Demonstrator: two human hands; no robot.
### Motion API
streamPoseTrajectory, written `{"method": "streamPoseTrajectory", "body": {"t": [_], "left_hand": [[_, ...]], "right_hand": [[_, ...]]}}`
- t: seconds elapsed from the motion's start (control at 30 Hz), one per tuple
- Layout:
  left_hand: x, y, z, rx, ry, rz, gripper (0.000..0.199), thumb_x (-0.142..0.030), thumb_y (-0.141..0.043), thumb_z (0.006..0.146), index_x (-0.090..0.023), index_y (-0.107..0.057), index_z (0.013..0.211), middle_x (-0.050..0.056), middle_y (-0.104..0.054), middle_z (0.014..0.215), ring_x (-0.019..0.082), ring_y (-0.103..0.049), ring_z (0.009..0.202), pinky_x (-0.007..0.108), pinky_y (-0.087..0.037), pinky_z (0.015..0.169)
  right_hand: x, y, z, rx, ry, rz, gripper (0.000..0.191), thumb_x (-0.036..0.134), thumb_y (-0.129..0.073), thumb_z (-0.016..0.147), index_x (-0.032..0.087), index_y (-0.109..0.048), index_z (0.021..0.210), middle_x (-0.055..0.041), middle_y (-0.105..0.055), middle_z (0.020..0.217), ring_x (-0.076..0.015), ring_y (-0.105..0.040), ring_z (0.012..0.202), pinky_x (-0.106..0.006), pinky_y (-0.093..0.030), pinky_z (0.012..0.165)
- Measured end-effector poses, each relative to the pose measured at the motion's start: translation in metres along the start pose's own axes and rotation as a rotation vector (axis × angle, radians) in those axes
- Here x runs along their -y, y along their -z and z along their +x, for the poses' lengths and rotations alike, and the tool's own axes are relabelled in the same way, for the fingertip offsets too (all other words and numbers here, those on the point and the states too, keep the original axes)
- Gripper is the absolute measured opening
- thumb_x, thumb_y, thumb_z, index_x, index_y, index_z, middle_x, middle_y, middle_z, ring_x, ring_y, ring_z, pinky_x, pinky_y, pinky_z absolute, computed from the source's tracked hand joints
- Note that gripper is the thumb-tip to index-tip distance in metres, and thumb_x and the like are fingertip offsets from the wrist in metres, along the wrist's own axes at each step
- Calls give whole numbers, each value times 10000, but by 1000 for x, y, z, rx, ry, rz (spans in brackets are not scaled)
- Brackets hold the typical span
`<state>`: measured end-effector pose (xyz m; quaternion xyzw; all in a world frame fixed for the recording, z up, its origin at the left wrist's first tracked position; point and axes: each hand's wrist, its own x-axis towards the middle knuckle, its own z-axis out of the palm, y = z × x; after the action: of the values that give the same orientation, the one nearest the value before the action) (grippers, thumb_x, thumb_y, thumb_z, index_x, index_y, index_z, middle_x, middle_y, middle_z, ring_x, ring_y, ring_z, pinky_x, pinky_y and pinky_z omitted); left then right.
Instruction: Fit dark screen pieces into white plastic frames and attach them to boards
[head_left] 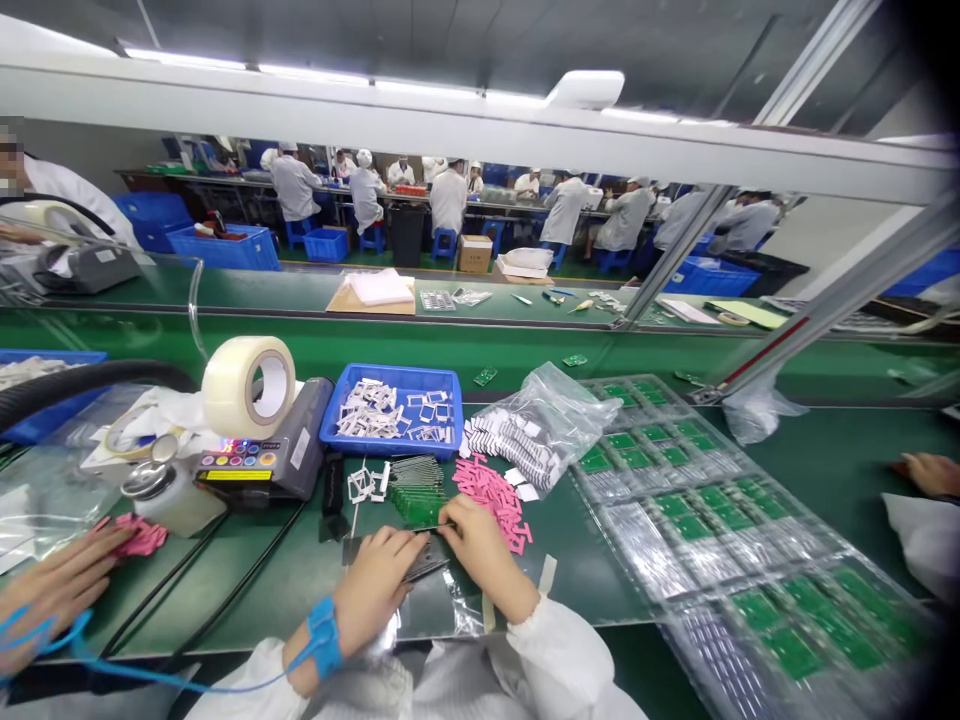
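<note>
A dark flat piece (429, 562) lies near the front edge of the bench. My left hand (381, 572), with a blue wrist strap (324, 638), is closed over it, fingers together on top. At its right end, the fingertips of my right hand (474, 540) are pinched together; whatever is between them is too small to make out. Just beyond my fingers, green circuit boards (417, 500) stand in a close row. Pink pieces (491, 495) are heaped beside my right hand. White frames (367, 484) lie loose beyond my left hand.
A blue bin (327, 428) of white frames stands behind. Clear trays (634, 535) with green boards spread rightward; a plastic bag (574, 410) lies beside them. Left are a tape roll (217, 385), a grey device (304, 450), a jar (176, 500), cables and a co-worker's hand (67, 580) on pink cloth.
</note>
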<state>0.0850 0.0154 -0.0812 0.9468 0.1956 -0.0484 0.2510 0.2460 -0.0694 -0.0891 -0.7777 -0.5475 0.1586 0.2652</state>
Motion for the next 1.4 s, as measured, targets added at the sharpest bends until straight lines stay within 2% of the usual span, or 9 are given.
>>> {"method": "streamPoseTrajectory", "body": {"t": [0.17, 0.33, 0.5, 0.6, 0.77, 0.9, 1.07, 1.27, 1.4], "left_hand": [[0, -9, 9, -16, -100, -32, 627, -79, -485, 754, -239, -370, 1349, 65, -525, 1333, 250, -461, 1191, 439, -385, 1004], [8, -19, 11, -88, -49, -79, 676, -91, -596, 718, -167, -338, 1338, 176, -402, 1412, 296, -385, 1304, 484, -351, 1077], [10, -23, 5, -180, 3, -96, 466, -137, -670, 697, -175, -500, 1129, 182, -395, 1398, 353, -322, 1336, 556, -320, 1082], [9, -23, 4, -214, 12, -105, 451, -132, -670, 697, -175, -498, 1112, 190, -360, 1422, 381, -233, 1369, 616, -255, 1087], [8, -25, 8, -160, -17, -157, 682, -79, -580, 734, -195, -297, 1344, 172, -453, 1339, 294, -424, 1269, 507, -372, 1054], [7, -22, 14, -116, -29, -146, 575, -69, -525, 744, -179, -392, 1293, 143, -514, 1248, 266, -486, 1185, 448, -400, 1031], [4, -17, 20, -94, -18, -92, 535, -93, -533, 751, -132, -425, 1274, 158, -505, 1247, 272, -478, 1177, 426, -393, 1035], [7, -21, 23, -107, -8, -7, 572, -91, -537, 757, -140, -405, 1312, 178, -489, 1291, 288, -445, 1228, 443, -378, 1050], [8, -17, 26, -169, 16, 77, 617, -128, -594, 744, -173, -403, 1330, 162, -503, 1286, 293, -463, 1208, 454, -397, 1020]], "right_hand": [[-4, 1, 4, 17, 46, 104, 266, 9, -524, 791, 184, -701, 883, -33, -704, 880, -153, -646, 842, -251, -480, 787], [-10, 0, 3, 20, 26, 155, 304, 47, -484, 807, 190, -708, 956, -57, -722, 950, -193, -669, 885, -321, -494, 829], [-11, 2, 3, 64, 61, 192, 306, 74, -478, 827, 195, -709, 987, -50, -718, 990, -191, -662, 928, -324, -487, 862], [-9, 6, 3, 109, 111, 203, 341, 53, -447, 827, 201, -714, 980, -41, -720, 957, -175, -664, 893, -299, -495, 832], [-10, 13, -3, 136, 177, 176, 458, -21, -389, 795, 246, -709, 986, -16, -691, 1004, -140, -637, 933, -268, -481, 857], [-16, 14, -2, 10, 84, 53, 384, 31, -389, 847, 194, -667, 1055, -87, -631, 1102, -193, -571, 1044, -348, -443, 914], [-19, 15, 16, -17, -6, -149, 280, 173, -646, 773, 188, -653, 1053, -111, -642, 1043, -300, -551, 1012, -469, -373, 907], [-15, 8, 30, 6, -3, -271, 146, 248, -727, 730, 205, -667, 855, -50, -661, 886, -254, -572, 911, -413, -362, 848], [-15, 7, 34, -42, 36, -319, 146, 287, -724, 744, 192, -639, 814, -47, -650, 893, -250, -549, 927, -426, -340, 864]]}}
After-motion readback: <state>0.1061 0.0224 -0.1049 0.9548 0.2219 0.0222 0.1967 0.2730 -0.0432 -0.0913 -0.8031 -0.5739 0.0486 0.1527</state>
